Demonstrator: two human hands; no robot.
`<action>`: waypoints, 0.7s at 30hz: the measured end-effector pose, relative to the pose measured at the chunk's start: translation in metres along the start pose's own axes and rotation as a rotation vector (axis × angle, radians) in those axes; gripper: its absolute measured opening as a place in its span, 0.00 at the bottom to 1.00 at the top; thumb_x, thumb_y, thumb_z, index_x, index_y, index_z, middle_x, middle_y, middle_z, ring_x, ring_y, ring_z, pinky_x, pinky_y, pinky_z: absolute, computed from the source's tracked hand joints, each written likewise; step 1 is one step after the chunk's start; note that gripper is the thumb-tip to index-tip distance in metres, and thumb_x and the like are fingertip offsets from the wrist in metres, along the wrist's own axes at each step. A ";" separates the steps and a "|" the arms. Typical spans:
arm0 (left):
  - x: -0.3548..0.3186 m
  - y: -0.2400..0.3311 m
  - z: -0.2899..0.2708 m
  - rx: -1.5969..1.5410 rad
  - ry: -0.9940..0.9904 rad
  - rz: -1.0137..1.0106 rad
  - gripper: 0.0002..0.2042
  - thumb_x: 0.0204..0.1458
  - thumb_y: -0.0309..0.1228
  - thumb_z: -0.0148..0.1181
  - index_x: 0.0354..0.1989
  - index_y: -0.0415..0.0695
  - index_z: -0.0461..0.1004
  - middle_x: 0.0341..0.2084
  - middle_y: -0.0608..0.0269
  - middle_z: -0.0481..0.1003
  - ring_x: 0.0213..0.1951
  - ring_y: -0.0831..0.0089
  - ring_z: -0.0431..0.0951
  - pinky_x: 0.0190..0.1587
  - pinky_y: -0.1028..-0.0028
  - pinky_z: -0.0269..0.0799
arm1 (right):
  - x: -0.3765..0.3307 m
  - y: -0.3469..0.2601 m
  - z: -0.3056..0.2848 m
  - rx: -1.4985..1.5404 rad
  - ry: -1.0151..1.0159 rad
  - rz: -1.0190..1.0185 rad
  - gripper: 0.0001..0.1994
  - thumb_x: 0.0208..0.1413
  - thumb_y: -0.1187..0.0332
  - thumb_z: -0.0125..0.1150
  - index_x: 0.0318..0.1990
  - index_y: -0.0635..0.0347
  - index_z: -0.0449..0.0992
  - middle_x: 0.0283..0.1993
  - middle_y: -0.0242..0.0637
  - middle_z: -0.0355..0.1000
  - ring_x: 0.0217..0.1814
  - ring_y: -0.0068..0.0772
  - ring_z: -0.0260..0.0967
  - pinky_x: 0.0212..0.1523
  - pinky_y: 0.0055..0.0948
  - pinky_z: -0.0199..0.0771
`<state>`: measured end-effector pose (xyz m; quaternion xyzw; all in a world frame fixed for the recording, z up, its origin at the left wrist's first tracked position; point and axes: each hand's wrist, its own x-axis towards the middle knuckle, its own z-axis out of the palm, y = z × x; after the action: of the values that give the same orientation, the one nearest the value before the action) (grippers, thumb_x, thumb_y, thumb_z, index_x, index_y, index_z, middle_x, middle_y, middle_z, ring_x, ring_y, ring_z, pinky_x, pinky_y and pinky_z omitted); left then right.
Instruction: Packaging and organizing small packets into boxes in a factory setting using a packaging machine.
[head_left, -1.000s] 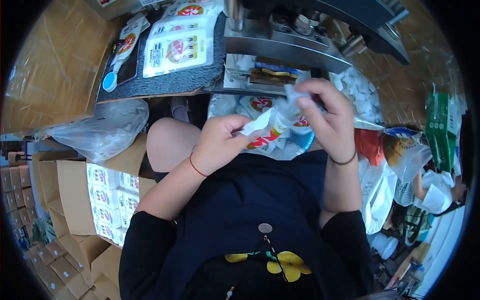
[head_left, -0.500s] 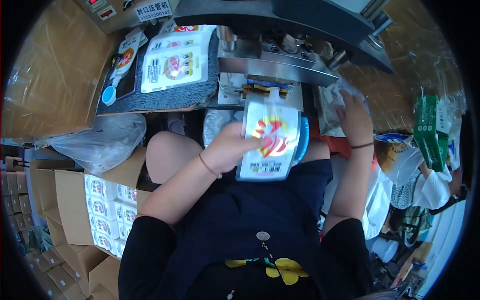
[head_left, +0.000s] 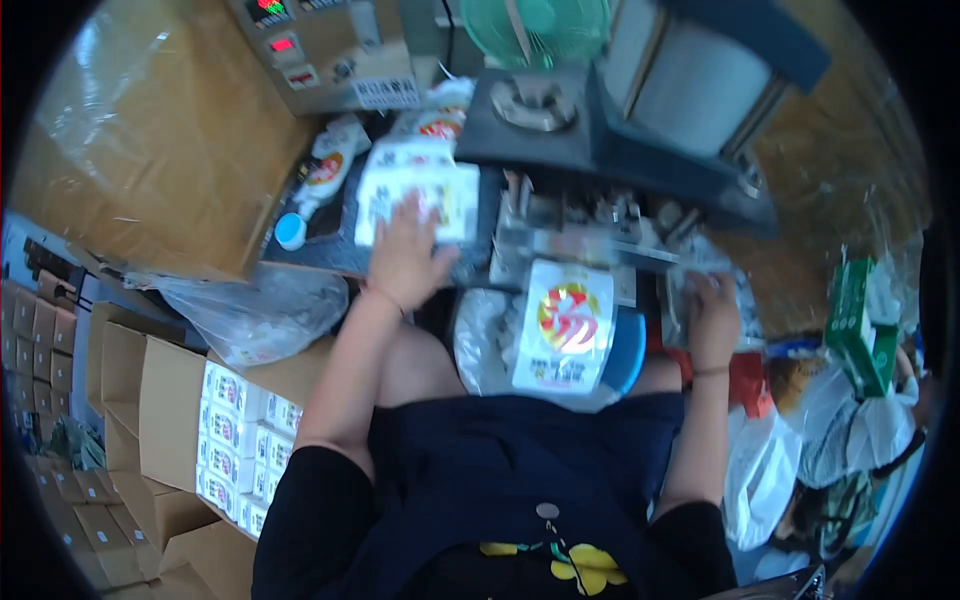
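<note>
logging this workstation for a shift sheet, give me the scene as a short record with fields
left hand: fingers spread over flat printed pouches on a dark mat; contact unclear
right hand: at a clear plastic bag; grip unclear
single pouch: in neither hand, upper end near the metal press
lower left: open carton with rows of white printed packs
right side: green box

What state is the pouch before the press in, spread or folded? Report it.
Spread: the pouch shows its broad printed front, with no fold visible.
</note>
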<state>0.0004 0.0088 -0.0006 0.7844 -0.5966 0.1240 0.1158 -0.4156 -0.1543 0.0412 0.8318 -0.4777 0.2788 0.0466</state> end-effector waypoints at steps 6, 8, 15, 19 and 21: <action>-0.068 0.028 -0.035 -0.705 0.094 -0.023 0.14 0.57 0.24 0.56 0.52 0.42 0.75 0.42 0.50 0.78 0.44 0.54 0.78 0.46 0.66 0.73 | -0.018 -0.014 -0.026 0.277 0.285 0.096 0.09 0.59 0.74 0.55 0.46 0.66 0.73 0.42 0.50 0.71 0.44 0.55 0.69 0.48 0.41 0.70; -0.078 0.039 -0.038 -1.137 0.006 -0.241 0.08 0.58 0.26 0.58 0.43 0.39 0.79 0.32 0.52 0.80 0.34 0.61 0.80 0.39 0.71 0.74 | -0.021 -0.041 -0.031 0.449 0.125 0.014 0.07 0.58 0.74 0.53 0.42 0.65 0.73 0.38 0.50 0.72 0.41 0.54 0.70 0.43 0.40 0.70; -0.082 0.109 -0.070 -1.112 -0.334 -0.081 0.09 0.57 0.33 0.65 0.37 0.39 0.81 0.28 0.64 0.80 0.29 0.82 0.76 0.32 0.76 0.72 | -0.003 -0.137 -0.055 0.883 -0.156 -0.278 0.09 0.52 0.76 0.60 0.41 0.65 0.75 0.36 0.48 0.71 0.38 0.48 0.70 0.40 0.36 0.70; -0.091 0.136 -0.038 -1.361 -0.432 0.018 0.15 0.60 0.40 0.60 0.37 0.38 0.79 0.26 0.61 0.78 0.30 0.79 0.74 0.34 0.71 0.72 | -0.023 -0.103 -0.054 0.750 -0.259 -0.390 0.06 0.56 0.77 0.55 0.41 0.66 0.72 0.36 0.44 0.68 0.41 0.41 0.69 0.45 0.35 0.69; -0.103 0.148 -0.033 -1.468 -0.515 -0.017 0.16 0.60 0.42 0.59 0.37 0.38 0.79 0.28 0.57 0.79 0.31 0.77 0.76 0.35 0.69 0.71 | -0.020 -0.088 -0.064 0.682 -0.493 -0.416 0.08 0.63 0.71 0.50 0.45 0.65 0.71 0.43 0.47 0.69 0.46 0.46 0.69 0.50 0.37 0.68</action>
<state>-0.1710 0.0748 0.0013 0.5155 -0.5281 -0.4899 0.4641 -0.3783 -0.0694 0.1016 0.9191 -0.1789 0.1989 -0.2893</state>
